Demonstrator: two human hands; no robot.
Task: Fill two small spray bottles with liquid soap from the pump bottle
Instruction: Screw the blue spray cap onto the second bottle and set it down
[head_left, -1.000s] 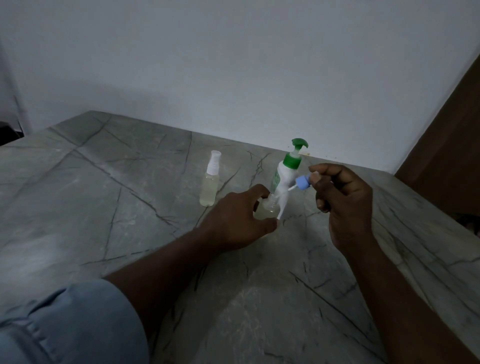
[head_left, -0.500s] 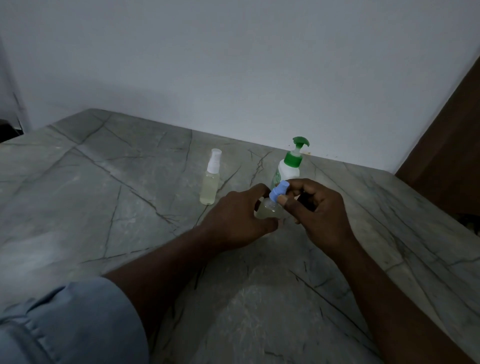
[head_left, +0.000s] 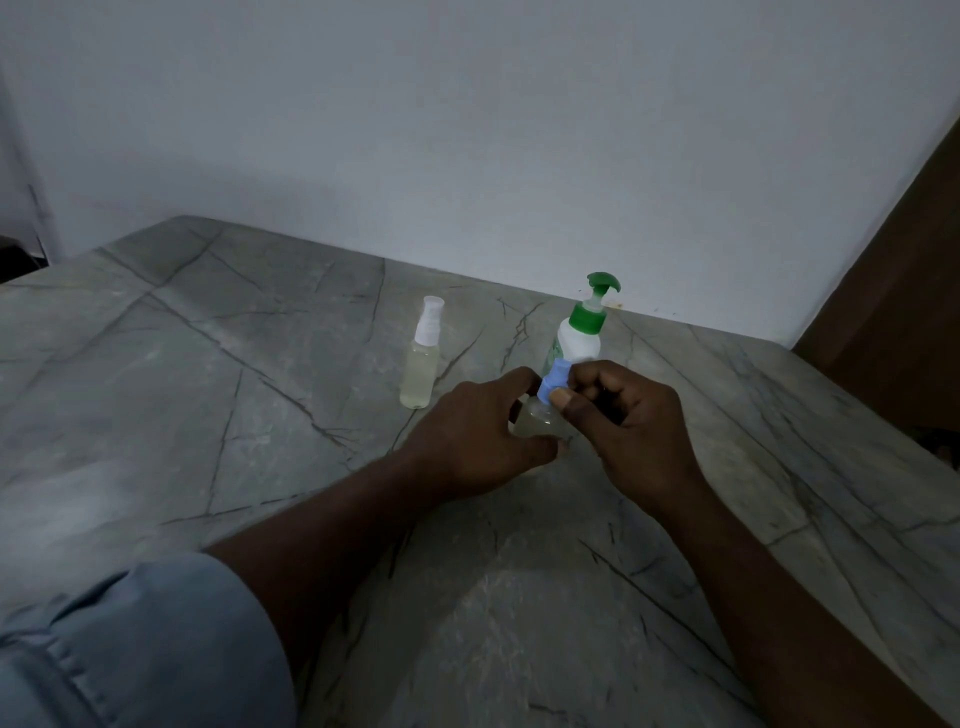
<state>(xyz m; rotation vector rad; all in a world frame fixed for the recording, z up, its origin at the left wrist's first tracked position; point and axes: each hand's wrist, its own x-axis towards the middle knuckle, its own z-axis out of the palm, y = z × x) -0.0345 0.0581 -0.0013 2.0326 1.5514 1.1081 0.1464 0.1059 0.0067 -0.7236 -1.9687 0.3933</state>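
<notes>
Grey veined marble tabletop (head_left: 208, 395), plain white wall (head_left: 467, 130), brown wooden panel (head_left: 904, 291) at right

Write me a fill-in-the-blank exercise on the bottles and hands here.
The right hand pinches a ____ spray cap.
The left hand grips the small bottle in front of the pump bottle, whose pump is ____.
The other spray bottle, untouched on the table, has a ____ top.
Missing words: blue; green; white.

The left hand (head_left: 478, 431) holds a small bottle (head_left: 540, 418). The right hand (head_left: 631, 421) pinches its blue cap (head_left: 555, 382). Behind them stands the pump bottle (head_left: 582, 332).
</notes>
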